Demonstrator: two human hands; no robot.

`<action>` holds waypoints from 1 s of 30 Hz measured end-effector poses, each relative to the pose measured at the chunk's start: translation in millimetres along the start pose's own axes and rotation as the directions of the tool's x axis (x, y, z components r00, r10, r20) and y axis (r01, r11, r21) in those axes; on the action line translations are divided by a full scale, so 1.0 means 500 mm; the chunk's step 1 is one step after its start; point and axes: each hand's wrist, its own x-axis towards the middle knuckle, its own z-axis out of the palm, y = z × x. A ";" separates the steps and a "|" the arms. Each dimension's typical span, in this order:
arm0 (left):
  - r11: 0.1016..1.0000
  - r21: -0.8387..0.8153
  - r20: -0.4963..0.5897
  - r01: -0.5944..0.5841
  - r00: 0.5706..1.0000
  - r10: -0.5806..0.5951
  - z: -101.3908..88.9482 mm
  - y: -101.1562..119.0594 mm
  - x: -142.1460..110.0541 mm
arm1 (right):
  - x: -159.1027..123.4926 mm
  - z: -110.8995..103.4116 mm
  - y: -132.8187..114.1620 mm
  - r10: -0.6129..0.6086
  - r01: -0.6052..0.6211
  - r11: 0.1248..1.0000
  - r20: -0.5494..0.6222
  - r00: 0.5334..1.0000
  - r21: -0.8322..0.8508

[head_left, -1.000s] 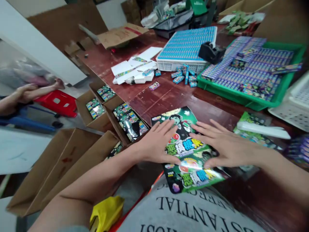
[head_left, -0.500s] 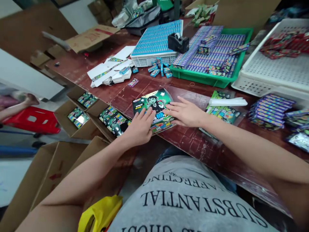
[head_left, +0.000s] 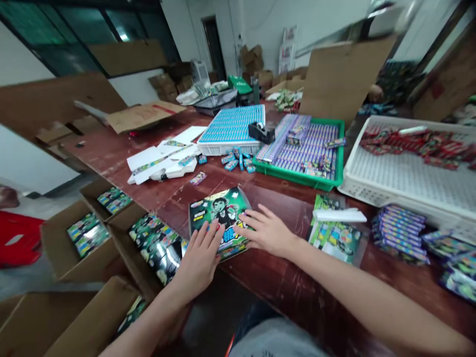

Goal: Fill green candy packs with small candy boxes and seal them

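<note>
A flat green printed box (head_left: 223,210) with a cartoon figure on top lies at the near edge of the dark red table (head_left: 163,203). My left hand (head_left: 203,253) rests on its near left part, fingers stretched out. From the right, my right hand (head_left: 266,230) lies over the box's right side with its fingers spread. Neither hand is wrapped round anything. To the right of my right hand lie flat green printed packages (head_left: 338,238) with a white strip-like object (head_left: 340,215) across them.
Cardboard cartons (head_left: 122,245) holding similar green boxes stand left of the table. Farther back are a white crate of blue packs (head_left: 230,148), a black tape dispenser (head_left: 261,133), a green tray (head_left: 297,179) of purple packs, and a white crate (head_left: 405,178) with red packs. Purple packs (head_left: 399,233) lie right.
The camera view has tilted up, so more of the room shows and the table things sit lower. Both hands stay on the green box, fingers still stretched out.
</note>
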 end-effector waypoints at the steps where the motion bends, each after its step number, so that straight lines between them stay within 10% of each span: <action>1: 1.000 0.013 -0.020 0.017 1.000 -0.017 0.007 -0.023 0.012 | 0.028 0.010 0.011 -0.003 0.003 1.000 -0.006 1.000 -0.006; 12: 0.998 -0.042 0.051 0.040 0.998 -0.038 0.007 -0.127 0.077 | 0.146 0.008 0.100 -0.137 0.118 0.984 0.141 0.981 0.135; 20: 0.987 -0.018 0.152 0.163 0.976 -0.158 -0.004 -0.084 0.098 | 0.116 0.069 0.120 -0.132 0.122 0.975 0.043 0.990 0.187; 26: 0.989 0.038 0.030 0.141 0.989 -0.142 0.006 -0.084 0.057 | 0.119 0.041 0.130 -0.159 0.151 0.962 0.018 0.987 0.229; 30: 0.999 0.044 -0.086 0.032 0.996 -0.029 -0.025 -0.177 0.164 | 0.197 -0.028 0.297 0.290 -0.217 0.923 -0.204 0.935 0.317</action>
